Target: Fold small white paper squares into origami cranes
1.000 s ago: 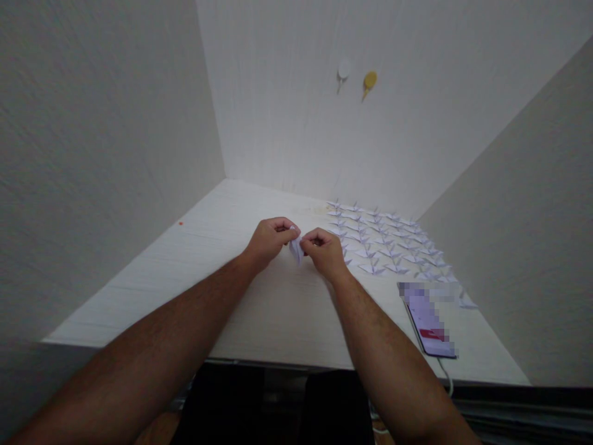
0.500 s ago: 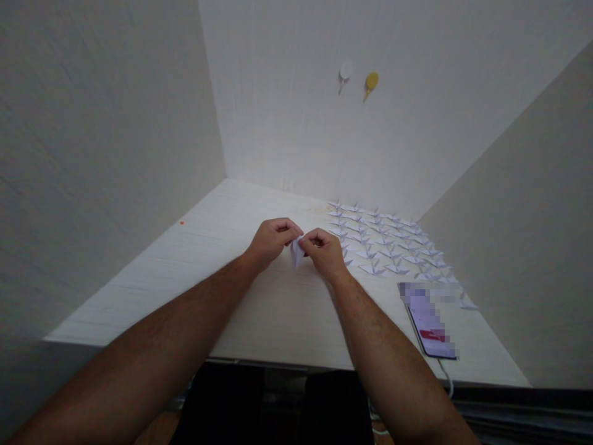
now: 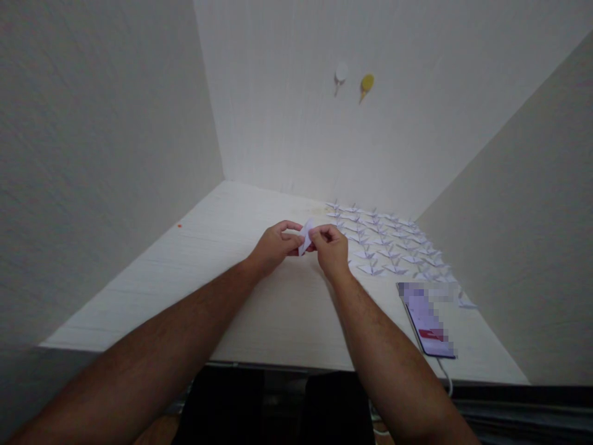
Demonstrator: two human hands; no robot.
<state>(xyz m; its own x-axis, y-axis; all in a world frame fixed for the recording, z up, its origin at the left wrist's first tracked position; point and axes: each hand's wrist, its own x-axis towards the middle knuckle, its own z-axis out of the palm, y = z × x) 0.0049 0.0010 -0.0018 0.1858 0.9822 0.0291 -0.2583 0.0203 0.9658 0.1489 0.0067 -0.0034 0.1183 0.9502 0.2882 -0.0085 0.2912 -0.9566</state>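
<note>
A small folded white paper is being pinched by both the left hand and the right hand over a pale tabletop, with rows of paper cranes and a phone to the right.

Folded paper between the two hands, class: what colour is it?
White with a faint lilac tint; the folded paper shows best in the head view.

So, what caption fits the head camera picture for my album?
Left hand and right hand hold folded paper near rows of paper birds and a phone.
</note>
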